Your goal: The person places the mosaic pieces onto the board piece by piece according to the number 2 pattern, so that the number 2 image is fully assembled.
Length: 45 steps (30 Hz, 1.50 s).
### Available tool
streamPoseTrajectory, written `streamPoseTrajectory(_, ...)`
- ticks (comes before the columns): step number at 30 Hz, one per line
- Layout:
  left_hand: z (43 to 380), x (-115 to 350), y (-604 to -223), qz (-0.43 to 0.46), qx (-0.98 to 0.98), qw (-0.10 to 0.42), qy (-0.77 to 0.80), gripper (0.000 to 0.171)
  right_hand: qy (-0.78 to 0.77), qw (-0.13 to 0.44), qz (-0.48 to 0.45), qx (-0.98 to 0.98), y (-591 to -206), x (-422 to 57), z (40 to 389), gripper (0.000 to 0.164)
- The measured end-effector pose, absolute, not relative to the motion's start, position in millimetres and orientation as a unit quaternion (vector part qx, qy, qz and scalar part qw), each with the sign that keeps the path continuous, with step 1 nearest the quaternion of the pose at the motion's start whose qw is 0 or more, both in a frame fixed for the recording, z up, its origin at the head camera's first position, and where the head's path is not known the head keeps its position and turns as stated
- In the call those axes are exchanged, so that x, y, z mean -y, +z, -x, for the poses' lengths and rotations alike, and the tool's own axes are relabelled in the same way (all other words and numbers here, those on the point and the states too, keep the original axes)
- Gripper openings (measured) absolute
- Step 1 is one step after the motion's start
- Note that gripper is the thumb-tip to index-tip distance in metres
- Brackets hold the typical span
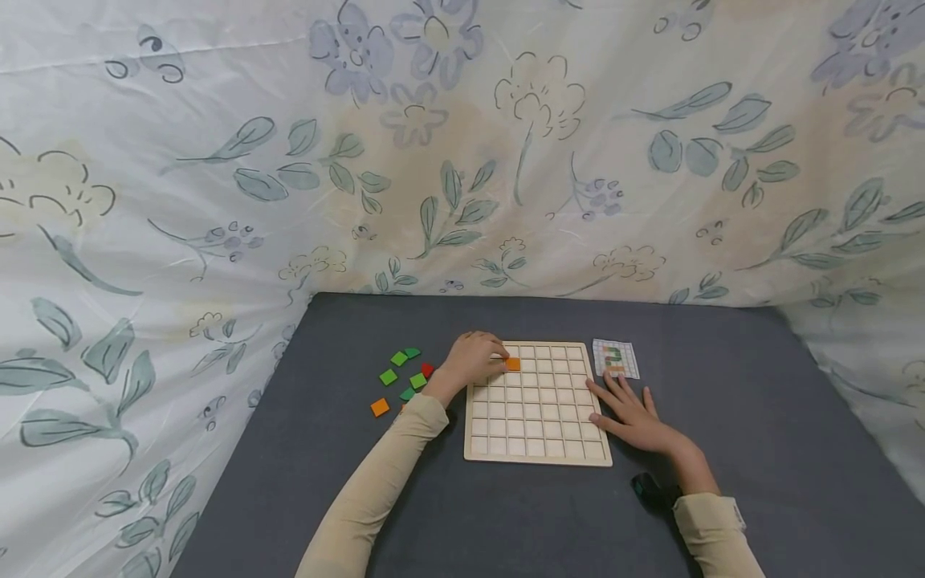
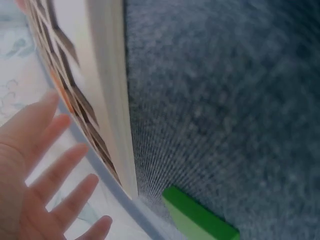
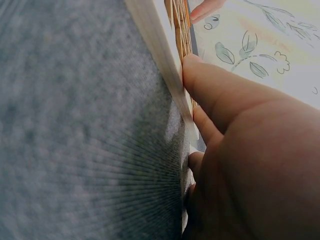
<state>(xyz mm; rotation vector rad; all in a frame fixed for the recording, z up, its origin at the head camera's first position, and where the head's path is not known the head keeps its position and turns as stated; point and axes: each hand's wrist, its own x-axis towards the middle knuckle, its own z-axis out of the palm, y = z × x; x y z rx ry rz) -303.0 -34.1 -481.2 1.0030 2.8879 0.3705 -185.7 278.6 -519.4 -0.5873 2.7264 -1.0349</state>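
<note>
A pale wooden grid board (image 1: pixel 538 462) lies flat on the table. An orange square tile (image 1: pixel 512 364) sits in the upper part of its grid. My left hand (image 1: pixel 473 359) reaches over the board's upper left corner, fingertips right at that tile's left side. In the left wrist view, the fingers (image 2: pixel 62 167) are spread and fairly straight. My right hand (image 1: pixel 636 419) lies beside the board with fingers spread, the thumb and index finger touching its right edge. Other fingertips come up to the lower edge of a small printed card (image 1: pixel 627 359) with a coloured pattern.
Left of the board lie several loose tiles: green tiles (image 1: pixel 389 377), a red tile (image 1: pixel 427 370) and an orange tile (image 1: pixel 380 408). A black strap-like object (image 1: pixel 646 486) is at the right wrist. A flowered cloth (image 1: pixel 448 160) hangs behind the dark table (image 1: pixel 506 522).
</note>
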Motion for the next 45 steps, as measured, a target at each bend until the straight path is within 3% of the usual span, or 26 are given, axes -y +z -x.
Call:
streamPoseTrajectory(22,301.6,63.3,-480.5,-0.319,-0.933,0.004,0.170,0.036,-0.332,0.077,0.198,-0.919,-521.2,-279.7,187.3,0.063)
streamPoseTrajectory(45,295.0,105.8,-480.6,-0.237,-0.940,0.010,0.245,0.038,-0.323,0.093,0.182,-0.924,-521.2,-279.5,188.2,0.064)
